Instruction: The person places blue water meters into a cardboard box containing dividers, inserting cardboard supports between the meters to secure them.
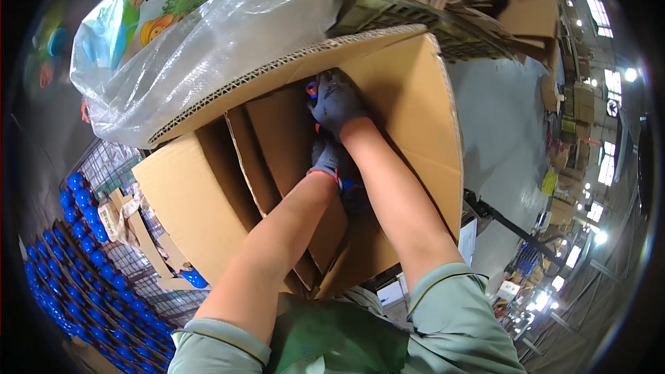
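Both my hands reach down into a large open cardboard box (415, 131), wearing grey-blue gloves. My right hand (338, 102) is deeper toward the far wall, its fingers curled around a red-and-blue piece (312, 89) whose end shows beside the glove. Just below it, my left hand (325, 156) is lowered next to a cardboard divider (277, 131); its fingers are hidden in shadow. A bit of red shows between the two hands. Under my right forearm, a dark blue rounded thing (355, 195) lies in the box, partly covered.
Clear plastic wrapping (228, 48) over a colourful printed bag bulges beyond the box's far left edge. Many blue rounded pieces (83, 291) line up in rows at the left, near a wire mesh cage (114, 166). A crate (388, 10) of flattened cardboard stands behind; a black bar (519, 235) juts at the right.
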Action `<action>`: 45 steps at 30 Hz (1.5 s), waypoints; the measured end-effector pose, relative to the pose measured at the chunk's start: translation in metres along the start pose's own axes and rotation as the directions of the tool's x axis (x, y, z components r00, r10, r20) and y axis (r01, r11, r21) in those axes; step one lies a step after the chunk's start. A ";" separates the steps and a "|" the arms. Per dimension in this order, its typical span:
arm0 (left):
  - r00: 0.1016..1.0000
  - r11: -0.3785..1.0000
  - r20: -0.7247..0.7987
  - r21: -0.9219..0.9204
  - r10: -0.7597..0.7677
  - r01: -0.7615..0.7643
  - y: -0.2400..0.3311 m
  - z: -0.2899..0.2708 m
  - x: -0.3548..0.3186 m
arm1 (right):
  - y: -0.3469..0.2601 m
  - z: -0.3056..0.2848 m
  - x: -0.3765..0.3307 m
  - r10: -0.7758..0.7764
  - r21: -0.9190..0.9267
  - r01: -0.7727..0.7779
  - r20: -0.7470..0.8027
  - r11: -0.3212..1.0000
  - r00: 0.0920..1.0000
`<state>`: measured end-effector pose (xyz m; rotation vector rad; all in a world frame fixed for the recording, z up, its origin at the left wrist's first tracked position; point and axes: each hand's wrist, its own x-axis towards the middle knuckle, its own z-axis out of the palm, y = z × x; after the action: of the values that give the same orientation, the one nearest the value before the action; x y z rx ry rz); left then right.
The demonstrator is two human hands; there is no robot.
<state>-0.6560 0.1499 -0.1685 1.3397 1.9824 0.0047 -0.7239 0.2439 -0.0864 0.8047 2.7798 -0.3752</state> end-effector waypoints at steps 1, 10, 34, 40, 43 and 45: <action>0.999 0.970 0.005 -0.237 -0.047 0.047 0.004 0.009 0.000 | -0.008 -0.015 -0.005 0.011 0.068 -0.011 0.001 0.998 1.000; 0.968 0.991 -0.214 0.003 0.134 -0.136 0.022 0.009 0.002 | 0.021 0.072 0.034 -0.142 -0.129 0.134 -0.057 0.983 0.988; 0.528 0.884 -0.836 -0.126 0.150 -0.451 -0.012 -0.038 -0.300 | 0.050 0.046 0.040 0.047 0.927 -0.030 0.014 0.375 0.999; 0.377 0.917 -0.926 -0.168 -0.021 -0.363 -0.019 -0.021 -0.323 | -0.127 -0.053 -0.143 -0.197 0.717 0.490 -0.457 0.495 0.867; 0.299 0.904 -0.909 -0.362 -0.289 -0.227 -0.046 0.003 -0.350 | -0.179 -0.040 -0.216 -0.461 0.552 0.486 -0.196 0.677 0.865; 0.358 0.671 -0.683 -0.720 -0.637 -0.179 -0.086 0.068 -0.365 | -0.201 -0.020 -0.251 -0.452 0.283 0.480 -0.163 0.830 0.877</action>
<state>-0.6179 -0.2085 -0.0462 0.3801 2.5854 1.5794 -0.6296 -0.0376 0.0396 0.1728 3.0234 -0.9112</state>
